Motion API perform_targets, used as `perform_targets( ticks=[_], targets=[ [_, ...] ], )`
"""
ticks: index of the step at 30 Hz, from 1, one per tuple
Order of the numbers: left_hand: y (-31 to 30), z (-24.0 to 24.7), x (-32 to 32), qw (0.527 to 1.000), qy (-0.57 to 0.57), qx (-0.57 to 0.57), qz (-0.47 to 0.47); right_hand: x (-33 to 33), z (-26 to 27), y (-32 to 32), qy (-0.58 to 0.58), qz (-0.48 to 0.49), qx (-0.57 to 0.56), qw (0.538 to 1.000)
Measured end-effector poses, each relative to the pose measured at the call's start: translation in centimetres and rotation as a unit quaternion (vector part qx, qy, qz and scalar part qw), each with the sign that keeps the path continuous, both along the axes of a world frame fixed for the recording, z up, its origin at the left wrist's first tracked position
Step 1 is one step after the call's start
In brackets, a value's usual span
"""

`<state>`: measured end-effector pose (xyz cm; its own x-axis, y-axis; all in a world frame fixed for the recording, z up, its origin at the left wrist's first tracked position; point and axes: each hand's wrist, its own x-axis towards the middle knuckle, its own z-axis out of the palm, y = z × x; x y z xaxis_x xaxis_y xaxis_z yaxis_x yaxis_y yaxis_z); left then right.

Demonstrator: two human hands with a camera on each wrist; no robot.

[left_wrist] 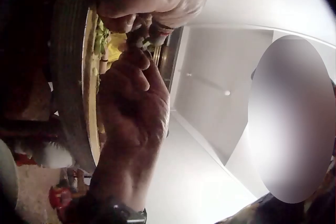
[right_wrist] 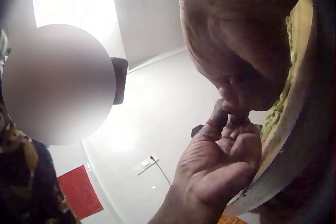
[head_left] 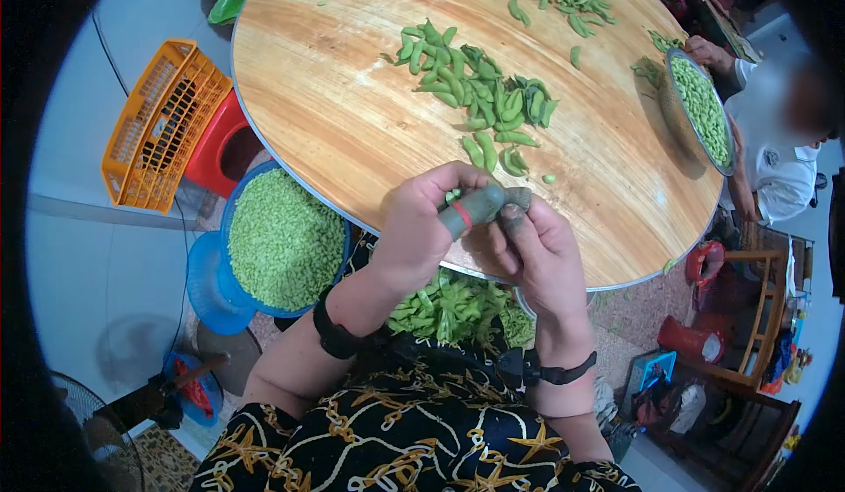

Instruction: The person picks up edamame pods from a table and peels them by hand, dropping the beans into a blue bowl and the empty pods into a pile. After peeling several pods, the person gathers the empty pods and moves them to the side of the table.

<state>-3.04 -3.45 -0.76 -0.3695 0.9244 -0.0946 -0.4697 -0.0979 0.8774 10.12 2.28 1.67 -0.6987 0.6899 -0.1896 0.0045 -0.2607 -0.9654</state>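
Both hands meet over the near edge of the round wooden table [head_left: 352,131]. My left hand [head_left: 422,219] is curled, its thumb covered by a grey-green sleeve [head_left: 475,209] with a red band. A bit of green bean pod [head_left: 452,195] shows between the left fingers. My right hand [head_left: 550,259] has its thumb and fingers bent in against the tip of that sleeve, with a grey cover [head_left: 519,196] on one fingertip; what it pinches is hidden, so I cannot tell. Just beyond lies a pile of green bean pods [head_left: 480,87].
At left a blue basin [head_left: 227,254] holds shelled beans, near a red stool [head_left: 207,153] and an orange crate [head_left: 145,153]. Green pods or husks [head_left: 440,307] lie below the table edge. Another person [head_left: 775,140] sits at right behind a bowl of beans [head_left: 676,127].
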Motion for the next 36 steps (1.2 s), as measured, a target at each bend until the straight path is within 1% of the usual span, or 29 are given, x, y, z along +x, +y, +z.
perform_targets(
  ticks=[2, 3, 5, 6, 7, 8, 9, 10, 11, 12, 14, 15, 16, 17, 18, 19, 20, 21, 22, 23, 26, 27, 28, 29, 30, 32, 33, 35, 36],
  targets=[
    [-0.5, -0.1, -1.1, 0.988, -0.087, 0.016, -0.125, 0.1, -0.1, -0.2, 0.072, 0.006, -0.112, 0.991],
    [-0.6, -0.3, -1.3, 0.988, -0.088, 0.016, -0.127, 0.1, 0.3, -0.4, 0.089, 0.012, -0.159, 0.983],
    [-0.7, -0.7, -1.4, 0.960, -0.202, 0.100, -0.163, 0.0, -0.3, -0.4, 0.099, 0.010, -0.170, 0.980],
    [-0.5, -0.6, -1.1, 0.960, -0.203, 0.101, -0.166, -0.1, -0.5, -0.4, 0.110, 0.010, -0.180, 0.977],
    [-0.4, -0.5, -0.7, 0.992, -0.025, 0.056, -0.109, -0.2, -0.4, -0.6, 0.110, 0.009, -0.179, 0.978],
    [-0.4, -0.4, -0.4, 0.987, 0.152, 0.010, -0.047, -0.4, -0.3, -0.8, 0.043, -0.034, -0.064, 0.996],
    [-0.5, -0.3, -0.3, 0.987, 0.151, 0.011, -0.047, -0.5, -0.2, -1.0, -0.024, -0.076, 0.051, 0.996],
    [-0.6, -0.2, -0.1, 0.983, 0.182, -0.022, -0.021, -0.4, -0.3, -0.8, -0.025, -0.075, 0.052, 0.996],
    [-0.7, -0.2, -0.1, 0.976, 0.212, -0.054, 0.004, -0.2, -0.6, -0.4, 0.001, -0.060, 0.002, 0.998],
    [-0.7, -0.1, -0.1, 0.976, 0.212, -0.052, 0.003, 0.0, -0.8, -0.1, 0.026, -0.045, -0.047, 0.998],
    [-0.8, 0.0, -0.1, 0.986, 0.157, -0.049, -0.024, 0.6, -1.0, 0.9, 0.003, -0.042, -0.035, 0.999],
    [-0.9, -0.1, -0.1, 0.986, 0.156, -0.049, -0.024, 0.9, -1.6, 1.9, -0.064, -0.070, 0.139, 0.986],
    [-1.0, -0.3, -0.2, 0.988, 0.141, -0.053, -0.033, 1.0, -1.9, 2.8, -0.127, -0.097, 0.308, 0.938],
    [-1.1, -0.4, -0.3, 0.989, 0.127, -0.057, -0.042, 1.0, -1.7, 3.4, -0.128, -0.097, 0.309, 0.938],
    [-1.2, -0.3, -0.3, 0.989, 0.127, -0.056, -0.043, 1.0, -1.0, 4.0, -0.241, -0.133, 0.420, 0.865],
    [-1.3, -0.1, -0.2, 0.985, 0.151, -0.061, -0.061, 1.0, -0.5, 4.3, -0.347, -0.165, 0.520, 0.763],
    [-1.4, 0.1, -0.3, 0.979, 0.175, -0.067, -0.078, 0.8, -0.3, 4.2, -0.346, -0.165, 0.521, 0.762],
    [-1.4, 0.2, -0.1, 0.980, 0.174, -0.065, -0.076, 0.6, -0.2, 4.1, -0.393, -0.139, 0.514, 0.749],
    [-1.4, 0.3, 0.1, 0.957, 0.274, -0.042, -0.079, 0.4, -0.1, 4.0, -0.439, -0.113, 0.506, 0.734],
    [-1.4, 0.3, 0.4, 0.925, 0.371, -0.020, -0.080, 0.5, -0.2, 4.0, -0.440, -0.110, 0.508, 0.733],
    [-1.3, 0.1, 0.5, 0.927, 0.350, -0.078, -0.112, 1.0, -0.9, 4.0, -0.391, -0.137, 0.515, 0.750],
    [-1.2, 0.3, 0.5, 0.927, 0.349, -0.078, -0.109, 1.3, -1.0, 3.8, -0.276, -0.129, 0.453, 0.837],
    [-1.2, 0.7, 0.6, 0.981, 0.101, -0.109, -0.125, 0.9, -0.1, 2.9, -0.156, -0.119, 0.378, 0.905],
    [-1.3, 0.9, 0.6, 0.970, -0.152, -0.132, -0.134, 1.0, 1.7, 1.4, -0.187, -0.082, 0.336, 0.919],
    [-1.2, 0.8, 0.5, 0.970, -0.151, -0.133, -0.135, 0.8, 1.8, 1.0, -0.157, -0.026, 0.317, 0.935],
    [-1.3, 0.7, 0.1, 0.948, -0.267, -0.090, -0.148, 0.0, 2.1, 1.1, -0.155, -0.060, 0.328, 0.930],
    [-1.3, 0.7, -0.1, 0.946, -0.273, -0.072, -0.157, -0.2, 1.6, 1.8, -0.155, -0.060, 0.329, 0.930],
    [-1.5, 0.5, -0.1, 0.947, -0.276, -0.072, -0.149, -0.6, -0.3, 3.4, -0.261, -0.110, 0.493, 0.823],
    [-1.5, 0.4, -0.2, 0.947, -0.278, -0.072, -0.142, -0.9, -0.7, 3.5, -0.261, -0.110, 0.493, 0.823]
  ],
)
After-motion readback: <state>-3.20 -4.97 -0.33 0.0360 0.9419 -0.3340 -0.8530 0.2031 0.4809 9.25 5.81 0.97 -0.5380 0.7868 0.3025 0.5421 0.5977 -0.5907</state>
